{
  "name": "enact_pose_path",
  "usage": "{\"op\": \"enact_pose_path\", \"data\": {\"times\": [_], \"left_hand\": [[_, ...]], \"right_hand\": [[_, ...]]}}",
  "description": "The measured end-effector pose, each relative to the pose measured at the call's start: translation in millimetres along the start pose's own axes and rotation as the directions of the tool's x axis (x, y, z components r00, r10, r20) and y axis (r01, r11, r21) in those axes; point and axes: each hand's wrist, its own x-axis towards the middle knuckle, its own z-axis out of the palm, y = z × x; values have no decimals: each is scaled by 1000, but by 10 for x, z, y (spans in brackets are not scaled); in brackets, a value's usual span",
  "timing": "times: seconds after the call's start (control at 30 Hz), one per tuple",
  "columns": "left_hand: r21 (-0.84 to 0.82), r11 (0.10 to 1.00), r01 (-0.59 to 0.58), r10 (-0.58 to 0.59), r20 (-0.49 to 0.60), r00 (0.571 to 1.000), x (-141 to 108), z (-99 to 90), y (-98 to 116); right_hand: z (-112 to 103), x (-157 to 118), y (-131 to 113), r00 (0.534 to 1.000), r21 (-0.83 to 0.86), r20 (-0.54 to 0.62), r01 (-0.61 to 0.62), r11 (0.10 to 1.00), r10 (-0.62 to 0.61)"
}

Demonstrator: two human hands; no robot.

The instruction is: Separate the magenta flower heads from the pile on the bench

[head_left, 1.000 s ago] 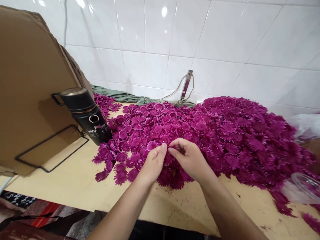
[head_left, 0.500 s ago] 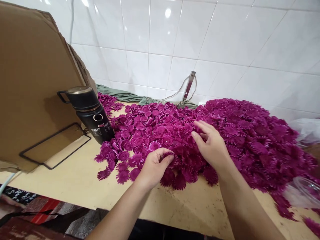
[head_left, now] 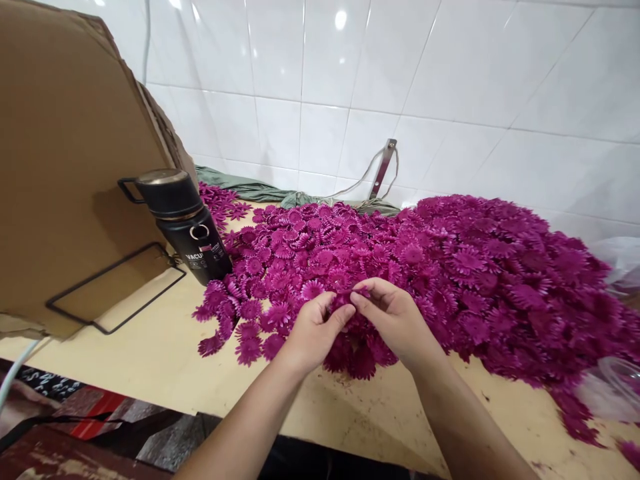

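Observation:
My left hand [head_left: 316, 328] pinches a magenta artificial flower head [head_left: 344, 298] between thumb and fingers, just over the near edge of the pile. My right hand [head_left: 393, 317] meets it from the other side, thumb and forefinger closed on the same flower head. Most of that piece is hidden behind my fingertips. All around lies a broad heap of magenta artificial flowers [head_left: 480, 267], each a disc with a fringe of narrow petals.
A black vacuum flask [head_left: 187, 227] stands left of the heap, before a large cardboard sheet [head_left: 75, 147] with a black wire frame [head_left: 115, 327]. Green cloth [head_left: 250, 185] lies along the tiled wall [head_left: 325, 67]. A clear plastic container [head_left: 617, 380] sits at the right on the wooden table [head_left: 370, 427].
My right hand has come down and left from over the heap to my left hand and closed on the flower head there. My left hand keeps its pinch.

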Motion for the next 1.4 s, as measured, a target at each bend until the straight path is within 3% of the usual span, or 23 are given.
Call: {"op": "enact_pose_path", "data": {"times": [0.1, 0.3, 0.53, 0.7, 0.9, 1.0, 1.07, 1.1, 1.27, 1.4], "left_hand": [[23, 1000, -13, 13, 24, 1000, -9, 4, -8], [191, 978, -88, 86, 18, 996, -14, -18, -14], [645, 736, -207, 278, -9, 960, -50, -78, 25], [725, 641, -251, 349, 15, 937, -74, -102, 56], [751, 598, -282, 338, 83, 938, -120, -65, 108], [712, 634, -300, 311, 121, 943, -229, -86, 140], [664, 678, -316, 258, 187, 948, -311, -120, 158], [639, 704, -310, 234, 203, 951, -341, -138, 165], [512, 812, -280, 250, 129, 960, -325, -180, 193], [487, 826, -283, 235, 158, 959, -288, -180, 190]], "right_hand": [[-4, -10, -26, 1000, 23, 4, -14, 1000, 14], [-28, -24, -77, 983, 40, 151, -113, 993, 106], [-25, -36, -7, 1000, -96, -4, -27, 995, 27], [-7, -63, -55, 985, -222, -145, 55, 974, -89], [15, 35, 34, 955, -344, -239, 86, 935, -176], [-166, 159, 113, 880, -386, -427, 31, 922, -208], [-312, 214, 93, 792, -300, -586, -15, 954, -171], [-365, 224, 55, 779, -244, -610, -6, 970, -148], [-320, 162, -183, 928, 128, -368, 116, 985, -62], [-231, 145, -111, 964, 348, -249, -3, 938, 95]]}}
